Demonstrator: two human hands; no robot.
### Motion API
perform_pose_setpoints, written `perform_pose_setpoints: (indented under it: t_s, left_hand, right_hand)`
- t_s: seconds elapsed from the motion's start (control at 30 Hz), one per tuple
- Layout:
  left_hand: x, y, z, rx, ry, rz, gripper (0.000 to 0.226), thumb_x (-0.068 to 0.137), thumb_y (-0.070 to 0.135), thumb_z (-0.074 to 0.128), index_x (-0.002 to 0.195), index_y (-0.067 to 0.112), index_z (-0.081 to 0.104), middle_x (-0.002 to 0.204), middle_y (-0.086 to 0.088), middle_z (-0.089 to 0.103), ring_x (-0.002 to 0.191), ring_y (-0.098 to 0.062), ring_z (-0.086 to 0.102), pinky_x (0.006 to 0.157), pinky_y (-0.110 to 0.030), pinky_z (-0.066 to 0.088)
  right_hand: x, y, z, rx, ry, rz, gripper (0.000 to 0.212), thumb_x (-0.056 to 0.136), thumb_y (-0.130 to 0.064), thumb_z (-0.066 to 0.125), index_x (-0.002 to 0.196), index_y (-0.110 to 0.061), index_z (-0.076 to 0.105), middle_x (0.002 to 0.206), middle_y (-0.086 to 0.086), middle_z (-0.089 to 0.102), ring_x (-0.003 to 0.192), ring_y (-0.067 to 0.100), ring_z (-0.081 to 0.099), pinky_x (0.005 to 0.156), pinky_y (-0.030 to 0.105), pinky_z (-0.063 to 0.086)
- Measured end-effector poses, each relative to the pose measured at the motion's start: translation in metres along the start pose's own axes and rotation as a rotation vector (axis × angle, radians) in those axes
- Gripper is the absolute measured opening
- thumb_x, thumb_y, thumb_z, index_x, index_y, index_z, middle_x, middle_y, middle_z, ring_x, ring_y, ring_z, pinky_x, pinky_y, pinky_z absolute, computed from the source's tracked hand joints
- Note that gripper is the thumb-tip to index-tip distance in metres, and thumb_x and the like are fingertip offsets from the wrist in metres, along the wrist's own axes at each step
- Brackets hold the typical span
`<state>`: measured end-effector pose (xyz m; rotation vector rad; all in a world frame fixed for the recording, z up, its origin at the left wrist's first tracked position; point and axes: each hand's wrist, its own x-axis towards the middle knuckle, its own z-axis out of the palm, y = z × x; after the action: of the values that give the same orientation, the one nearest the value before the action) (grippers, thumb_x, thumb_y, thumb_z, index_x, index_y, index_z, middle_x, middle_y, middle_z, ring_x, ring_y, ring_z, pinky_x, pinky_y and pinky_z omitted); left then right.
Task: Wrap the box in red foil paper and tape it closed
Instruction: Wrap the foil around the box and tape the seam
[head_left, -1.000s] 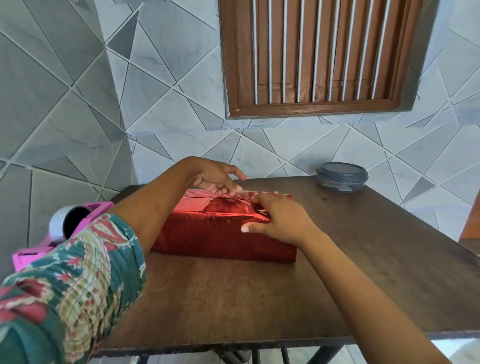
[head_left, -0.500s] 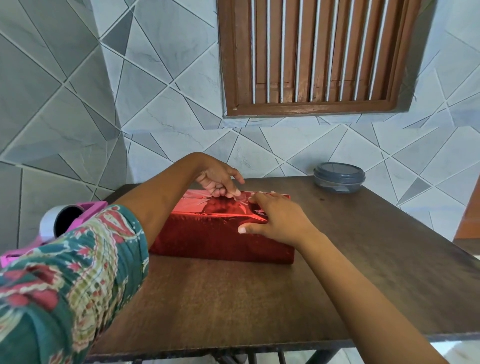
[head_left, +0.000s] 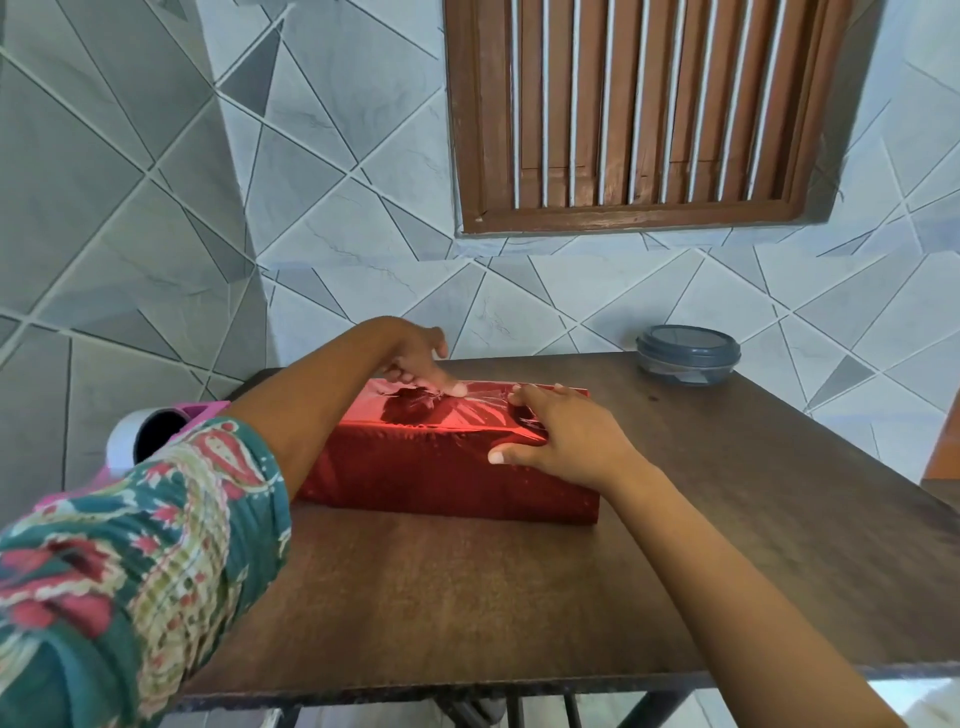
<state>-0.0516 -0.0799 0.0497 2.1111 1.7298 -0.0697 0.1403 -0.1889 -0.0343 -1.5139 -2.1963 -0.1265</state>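
Box (head_left: 447, 467), wrapped in foil (head_left: 457, 418), is lying on the desk (head_left: 467, 597). Left grip (head_left: 418, 364) and right grip (head_left: 566, 441), both spread, are pressing tape (head_left: 485, 396) flat, likely sealing the seam.

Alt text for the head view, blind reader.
The left hand presses the far edge and the right hand the right end of a red foil-wrapped box on a wooden table. A lidded grey container stands far right, a pink tape dispenser left.

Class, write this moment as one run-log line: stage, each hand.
stage: taping top seam | box: foil-wrapped, on table | left hand: fingers press tape | right hand: flat on box
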Motion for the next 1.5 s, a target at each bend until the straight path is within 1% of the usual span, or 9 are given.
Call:
perform_pose_setpoints:
  t_s: [0.17, 0.33, 0.5, 0.87, 1.03, 1.17, 1.33, 1.43, 1.5]
  left_hand:
    - [-0.029, -0.03, -0.016, 0.14, 0.177, -0.017, 0.065, 0.075, 0.034, 0.077, 0.126, 0.017, 0.04, 0.089, -0.009, 0.052, 0.07, -0.021, 0.045, 0.062, -0.025, 0.036]
    - [-0.046, 0.011, 0.037, 0.044, 0.56, 0.457, 0.02, 0.088, 0.013, 0.056, 0.104, 0.011, 0.067, 0.105, -0.006, 0.068, 0.104, -0.024, 0.061, 0.08, -0.023, 0.04]
    - [-0.053, 0.009, 0.087, 0.274, 0.448, 0.432, 0.049, 0.101, 0.04, 0.029, 0.146, 0.021, 0.032, 0.156, 0.003, 0.023, 0.144, -0.012, 0.018, 0.115, -0.031, 0.013]
    - [-0.049, -0.007, 0.092, 0.327, 0.394, 0.557, 0.056, 0.098, 0.054, 0.024, 0.148, 0.031, 0.021, 0.155, 0.014, 0.019, 0.144, -0.003, 0.01, 0.118, -0.033, 0.002]
    - [-0.062, -0.019, 0.079, -0.275, 0.524, 0.624, 0.045, 0.096, 0.047, 0.037, 0.137, 0.03, 0.048, 0.142, 0.006, 0.046, 0.133, -0.007, 0.039, 0.11, -0.027, 0.026]
    - [-0.058, -0.016, 0.083, 0.197, 0.44, 0.588, 0.057, 0.091, 0.052, 0.028, 0.14, 0.027, 0.042, 0.148, 0.009, 0.039, 0.138, -0.006, 0.03, 0.114, -0.029, 0.018]
    - [-0.069, -0.027, 0.067, -0.494, 0.445, 0.652, 0.03, 0.098, 0.026, 0.046, 0.095, 0.02, 0.075, 0.103, 0.014, 0.07, 0.109, 0.004, 0.057, 0.101, -0.018, 0.035]
    - [-0.066, -0.046, 0.048, -0.465, 0.641, 0.487, 0.029, 0.098, 0.028, 0.046, 0.101, 0.017, 0.073, 0.116, 0.002, 0.067, 0.117, -0.009, 0.055, 0.101, -0.021, 0.035]
    - [-0.064, -0.058, 0.044, -0.307, 0.575, 0.418, 0.041, 0.09, 0.047, 0.044, 0.114, 0.024, 0.068, 0.128, 0.005, 0.061, 0.123, -0.009, 0.05, 0.105, -0.024, 0.033]
  right_hand:
    - [0.001, 0.001, 0.001, 0.004, -0.009, 0.004, 0.073, 0.074, -0.068, 0.06, 0.129, -0.023, 0.046, 0.132, -0.002, 0.055, 0.121, 0.02, 0.047, 0.09, 0.032, 0.041]
    - [-0.001, 0.0, 0.001, -0.003, -0.011, 0.01, 0.075, 0.073, -0.07, 0.059, 0.13, -0.022, 0.046, 0.131, -0.002, 0.055, 0.12, 0.021, 0.047, 0.088, 0.031, 0.04]
    - [-0.002, -0.002, 0.004, -0.009, 0.001, 0.013, 0.073, 0.076, -0.066, 0.059, 0.131, -0.021, 0.045, 0.13, -0.002, 0.055, 0.119, 0.02, 0.049, 0.089, 0.031, 0.04]
    - [-0.007, -0.006, 0.004, 0.004, 0.015, 0.024, 0.068, 0.079, -0.062, 0.059, 0.131, -0.021, 0.043, 0.129, -0.002, 0.056, 0.118, 0.021, 0.049, 0.093, 0.031, 0.037]
    - [-0.006, -0.008, 0.002, 0.001, -0.045, 0.031, 0.075, 0.081, -0.063, 0.056, 0.139, -0.019, 0.038, 0.141, -0.001, 0.047, 0.128, 0.021, 0.042, 0.101, 0.031, 0.033]
    - [-0.006, -0.006, 0.003, -0.01, -0.046, 0.029, 0.075, 0.081, -0.063, 0.055, 0.139, -0.018, 0.037, 0.14, 0.001, 0.047, 0.128, 0.021, 0.043, 0.102, 0.032, 0.033]
    - [-0.003, 0.003, 0.0, -0.069, -0.113, 0.004, 0.081, 0.084, -0.066, 0.047, 0.147, -0.02, 0.026, 0.155, 0.0, 0.026, 0.143, 0.016, 0.02, 0.116, 0.033, 0.011]
    - [0.002, 0.009, -0.004, -0.181, -0.138, 0.032, 0.069, 0.092, -0.054, 0.044, 0.15, -0.026, 0.019, 0.159, 0.0, 0.01, 0.146, 0.017, 0.004, 0.117, 0.036, 0.002]
    - [0.004, 0.009, -0.005, -0.239, -0.136, 0.069, 0.066, 0.094, -0.047, 0.046, 0.15, -0.028, 0.017, 0.159, 0.002, 0.006, 0.147, 0.019, 0.001, 0.117, 0.037, -0.001]
